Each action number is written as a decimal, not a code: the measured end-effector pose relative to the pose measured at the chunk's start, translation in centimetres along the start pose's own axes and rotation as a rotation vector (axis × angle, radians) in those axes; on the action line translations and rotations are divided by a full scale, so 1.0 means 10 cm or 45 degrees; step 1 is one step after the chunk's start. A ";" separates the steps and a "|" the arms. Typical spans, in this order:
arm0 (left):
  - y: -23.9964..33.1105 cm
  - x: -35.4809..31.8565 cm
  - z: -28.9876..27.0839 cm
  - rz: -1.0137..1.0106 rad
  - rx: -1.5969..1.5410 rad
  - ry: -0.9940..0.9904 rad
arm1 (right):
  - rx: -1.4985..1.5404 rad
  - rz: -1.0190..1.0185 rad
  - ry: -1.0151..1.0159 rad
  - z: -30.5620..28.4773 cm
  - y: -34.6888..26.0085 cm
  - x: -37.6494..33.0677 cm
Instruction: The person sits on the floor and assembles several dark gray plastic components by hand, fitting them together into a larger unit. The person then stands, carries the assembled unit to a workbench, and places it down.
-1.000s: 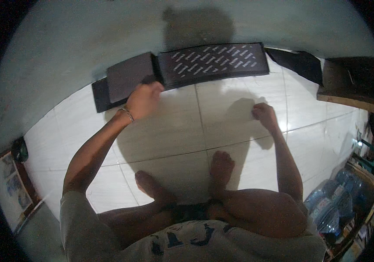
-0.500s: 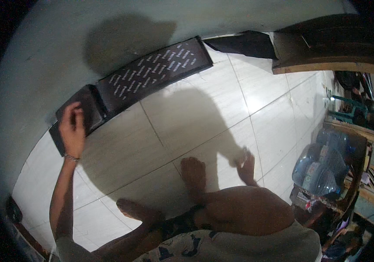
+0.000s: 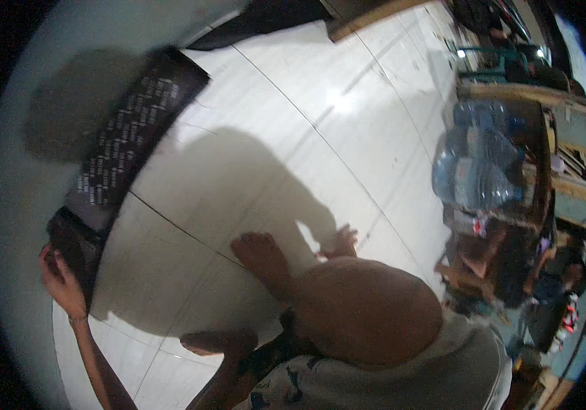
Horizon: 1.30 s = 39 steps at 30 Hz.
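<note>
I see left hand (image 3: 62, 281) at far left edge, fingers curled on small dark panel (image 3: 74, 244) lying against wall base; grip detail blurred. Long perforated dark panel (image 3: 132, 137) lies beside it along wall. Right hand (image 3: 339, 242) flat on white tile floor (image 3: 320, 137), fingers spread, wrist hidden behind knee.

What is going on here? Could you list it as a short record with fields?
Setting: white tiled floor beside a pale wall
Person: seated on the floor, bare feet out in front
Left hand: gripping the small dark panel by the wall
Right hand: flat on the tiles, holding nothing
Nearby: long perforated dark panel; large water bottles at right
</note>
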<state>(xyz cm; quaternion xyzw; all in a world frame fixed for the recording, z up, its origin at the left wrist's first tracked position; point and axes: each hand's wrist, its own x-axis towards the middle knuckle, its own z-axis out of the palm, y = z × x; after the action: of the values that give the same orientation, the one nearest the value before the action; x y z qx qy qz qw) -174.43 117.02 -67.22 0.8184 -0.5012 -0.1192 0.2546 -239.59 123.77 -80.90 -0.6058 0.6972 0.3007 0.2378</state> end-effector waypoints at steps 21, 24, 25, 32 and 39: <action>0.61 -2.93 -2.89 -1.618 -1.000 -1.208 | 1.029 -0.431 -0.086 -1.34 -0.65 -1.93; 0.97 -3.11 -3.16 -1.828 -0.396 -1.467 | 1.227 -0.008 -0.574 -1.89 -0.68 -2.44; 1.14 -3.06 -3.16 -1.792 -0.347 -1.500 | 1.303 -0.077 -0.476 -2.09 -0.75 -2.53; 2.23 -2.12 -3.00 -1.320 -0.356 -1.555 | 1.412 -0.139 -0.130 -3.28 -0.99 -3.04; 3.33 -1.14 -3.39 -0.962 -0.426 -1.468 | 1.297 -0.150 -0.281 -3.19 -0.82 -4.82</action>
<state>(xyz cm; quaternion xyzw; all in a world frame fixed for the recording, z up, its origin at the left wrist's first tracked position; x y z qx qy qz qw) -189.83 124.91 -21.50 0.6927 -0.2129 -0.6890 0.0123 -223.07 134.32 -25.88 -0.4162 0.6906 -0.0285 0.5908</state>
